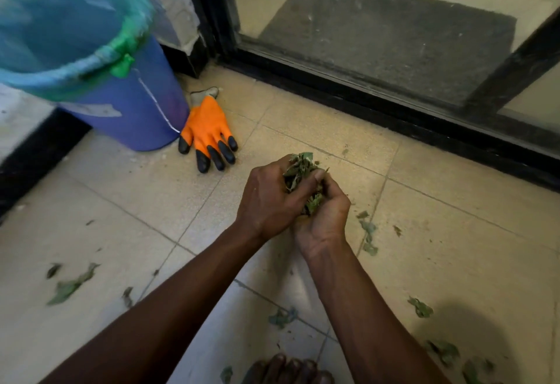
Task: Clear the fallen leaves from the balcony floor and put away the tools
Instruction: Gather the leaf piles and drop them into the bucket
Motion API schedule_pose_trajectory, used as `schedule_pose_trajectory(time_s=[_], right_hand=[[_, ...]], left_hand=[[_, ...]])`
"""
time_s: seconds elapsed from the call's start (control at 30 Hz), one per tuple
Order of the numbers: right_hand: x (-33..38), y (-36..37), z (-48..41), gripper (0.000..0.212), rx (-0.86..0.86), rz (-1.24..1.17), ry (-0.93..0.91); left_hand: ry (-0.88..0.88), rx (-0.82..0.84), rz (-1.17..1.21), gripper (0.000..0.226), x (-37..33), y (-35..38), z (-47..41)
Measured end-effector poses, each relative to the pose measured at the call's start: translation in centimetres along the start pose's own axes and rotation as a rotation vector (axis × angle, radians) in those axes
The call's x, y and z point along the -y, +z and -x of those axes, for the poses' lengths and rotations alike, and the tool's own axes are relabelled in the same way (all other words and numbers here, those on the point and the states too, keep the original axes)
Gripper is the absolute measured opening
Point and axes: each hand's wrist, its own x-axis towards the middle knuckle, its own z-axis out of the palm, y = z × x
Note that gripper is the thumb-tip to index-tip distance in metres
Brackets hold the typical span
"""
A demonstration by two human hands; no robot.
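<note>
A bunch of dry green leaves (298, 173) is pressed between both hands, a little above the tiled floor (127, 201). My left hand (268, 198) covers it from the left and my right hand (325, 214) cups it from below right. More loose leaves lie scattered on the tiles, some at the left (71, 285) and some at the lower right (419, 307). A blue bucket (133, 110) lined with a green bag (125, 47) stands at the upper left, blurred. An orange glove with black fingertips (207, 132) lies flat beside the bucket.
A black sliding-door frame (378, 101) runs across the back, with a dark mat (394, 38) behind the glass. A black skirting strip (36, 159) borders the left wall. My bare toes (288, 368) show at the bottom edge.
</note>
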Motion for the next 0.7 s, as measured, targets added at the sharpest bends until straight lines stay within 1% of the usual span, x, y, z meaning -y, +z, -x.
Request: schedule_pose_trajectory(time_s=[0.1, 0.17, 0.23, 0.3, 0.37, 0.43, 0.5, 0.57, 0.63, 0.7], right_hand=[[-2.3, 3.2, 1.1, 0.041, 0.047, 0.036, 0.056], [-3.8, 5.6, 1.7, 0.042, 0.088, 0.060, 0.093], [-5.2, 8.6, 2.8, 0.036, 0.155, 0.101, 0.138], [-6.1, 12.2, 3.9, 0.036, 0.238, 0.156, 0.178], [-6.6, 16.2, 5.0, 0.039, 0.329, 0.234, 0.212], [-7.6, 20.5, 5.8, 0.041, 0.416, 0.311, 0.227], [-8.7, 24.6, 5.5, 0.037, 0.441, 0.382, 0.216], [-10.0, 28.5, 4.6, 0.034, 0.422, 0.485, 0.196], [-11.3, 31.5, 3.6, 0.031, 0.390, 0.601, 0.169], [-12.3, 33.7, 3.0, 0.028, 0.359, 0.719, 0.162]], left_hand=[[-0.137, -0.180, 0.148, 0.020, -0.7, -2.5, -0.2], [-0.218, -0.328, 0.252, 0.024, -1.6, -4.2, -0.8], [-0.283, -0.495, 0.339, 0.030, -2.7, -6.9, -1.7], [-0.311, -0.601, 0.428, 0.034, -4.0, -10.2, -3.0], [-0.283, -0.657, 0.484, 0.032, -5.7, -13.7, -4.6], [-0.271, -0.721, 0.481, 0.029, -7.2, -17.2, -6.4], [-0.322, -0.795, 0.480, 0.028, -7.7, -20.1, -8.7], [-0.417, -0.853, 0.473, 0.030, -7.4, -22.7, -11.0], [-0.521, -0.858, 0.548, 0.023, -6.0, -25.2, -13.1], [-0.618, -0.765, 0.720, 0.021, -4.6, -27.4, -14.5]])
